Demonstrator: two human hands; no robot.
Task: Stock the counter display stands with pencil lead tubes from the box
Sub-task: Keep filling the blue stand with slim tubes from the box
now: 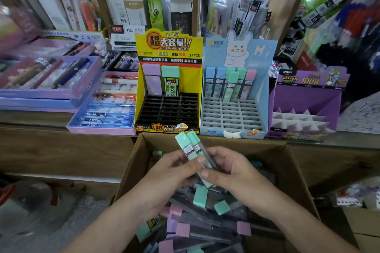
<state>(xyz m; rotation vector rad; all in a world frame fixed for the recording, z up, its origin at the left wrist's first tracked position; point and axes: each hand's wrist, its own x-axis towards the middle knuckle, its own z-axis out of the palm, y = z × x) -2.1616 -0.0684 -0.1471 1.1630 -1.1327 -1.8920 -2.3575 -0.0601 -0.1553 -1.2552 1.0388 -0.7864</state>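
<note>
Pinched between the curled fingers and thumbs of both hands, two mint-capped lead tubes [190,147] stand side by side, tilted with their caps up and leaning away from the person. The left hand [170,172] grips them from one side and the right hand [230,170] from the other, the thumbs meeting on the clear lower halves of the tubes. The pair is held above the far end of the open cardboard box [131,170], just short of its far rim. Inside the box, under the hands, lies a loose heap of more tubes [202,196] with mint, pink and lilac caps, lying in every direction. Just beyond the box's far rim, on the wooden counter [61,150], stands a yellow display stand [168,51] with a black slotted tray; a few tubes with lilac and mint caps stand in its back row. Beyond the box and to the right of that stand is a pale blue stand [236,53] with a rabbit drawing, its back row holding blue, mint and pink-capped tubes above a grey slotted tray. Farther right of the box sits a purple stand [306,96] with white dividers. Beyond the box to the left lie shallow lilac trays of pens [102,100].
</note>
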